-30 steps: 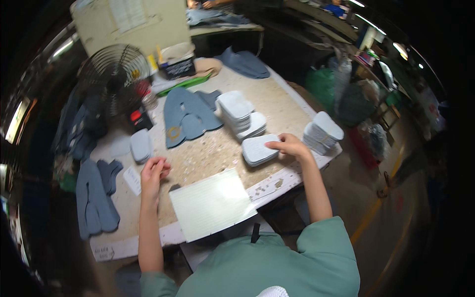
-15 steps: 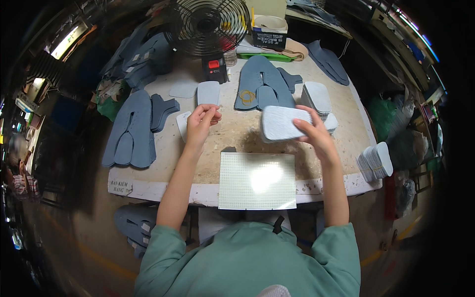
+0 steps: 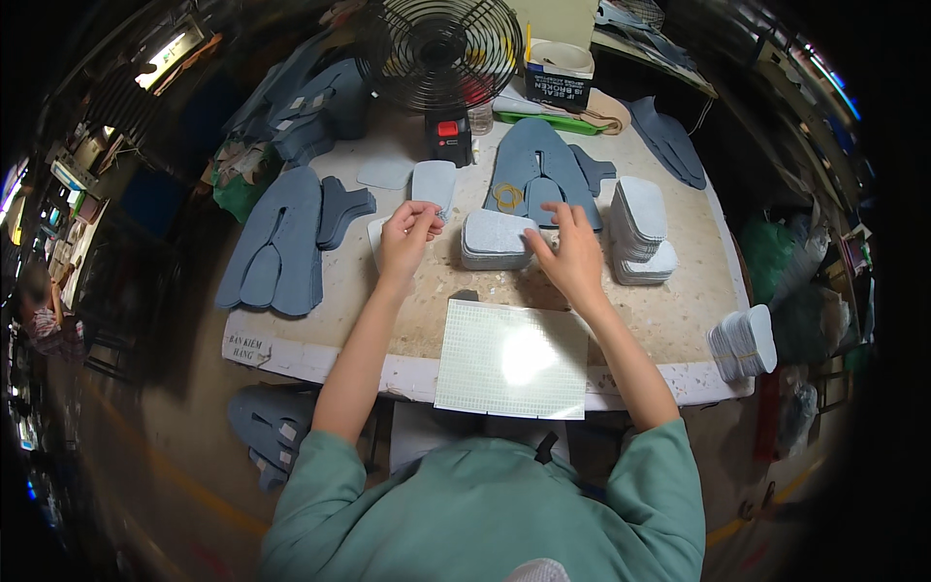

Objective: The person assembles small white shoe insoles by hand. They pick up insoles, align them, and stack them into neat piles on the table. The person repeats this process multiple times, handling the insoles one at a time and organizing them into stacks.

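A stack of pale grey rounded fabric pieces rests on the table in front of me. Just off its right end is my right hand, fingers apart, the thumb close to the stack's edge. My left hand is closed in a pinch to the left of the stack. Whatever sits between its fingertips is too small to make out. Behind that hand lies another pale piece, and a further one is partly hidden under the wrist. Nearer me a white gridded sheet lies at the table's front edge, glaring under the light.
Taller pale stacks stand at right, with a banded bundle at the right edge. Blue-grey shoe-upper pieces are piled left, more with yellow rubber bands behind. A black fan and a bucket stand at the back.
The stack that my right hand held in the air now rests on the table, further left, and that hand has let go. My left hand stays pinched. The whole view has shifted slightly.
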{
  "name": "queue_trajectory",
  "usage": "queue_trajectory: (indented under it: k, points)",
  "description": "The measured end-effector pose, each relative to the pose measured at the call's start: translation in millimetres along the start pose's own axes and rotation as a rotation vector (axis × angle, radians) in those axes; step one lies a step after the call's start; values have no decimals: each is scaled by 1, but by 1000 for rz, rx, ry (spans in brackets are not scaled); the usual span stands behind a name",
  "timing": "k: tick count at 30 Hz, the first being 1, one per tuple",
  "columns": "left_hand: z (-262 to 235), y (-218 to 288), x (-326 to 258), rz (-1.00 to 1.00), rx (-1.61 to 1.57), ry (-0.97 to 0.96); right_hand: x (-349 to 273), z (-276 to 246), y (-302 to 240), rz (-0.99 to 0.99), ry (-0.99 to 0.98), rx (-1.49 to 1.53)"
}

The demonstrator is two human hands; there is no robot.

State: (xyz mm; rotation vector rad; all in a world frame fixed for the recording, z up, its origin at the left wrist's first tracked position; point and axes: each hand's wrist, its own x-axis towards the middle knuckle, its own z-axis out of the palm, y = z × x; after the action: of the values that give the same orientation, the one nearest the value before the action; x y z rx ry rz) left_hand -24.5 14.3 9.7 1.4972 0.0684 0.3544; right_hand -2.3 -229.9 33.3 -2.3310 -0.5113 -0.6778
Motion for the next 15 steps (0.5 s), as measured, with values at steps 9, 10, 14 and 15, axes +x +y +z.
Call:
queue_trajectory:
  k: [9,10,14,15]
  points:
    - [-1,68,-35,203,172,-146,-52,1,-34,-172,-579,306]
    - [-6,78,-45,178,269,-181,-54,2,-34,-94,-643,303]
    - [-15,88,-91,143,470,-285,-47,-5,-36,34,-683,563]
    - [-16,84,-99,134,490,-304,-44,-7,-38,48,-705,588]
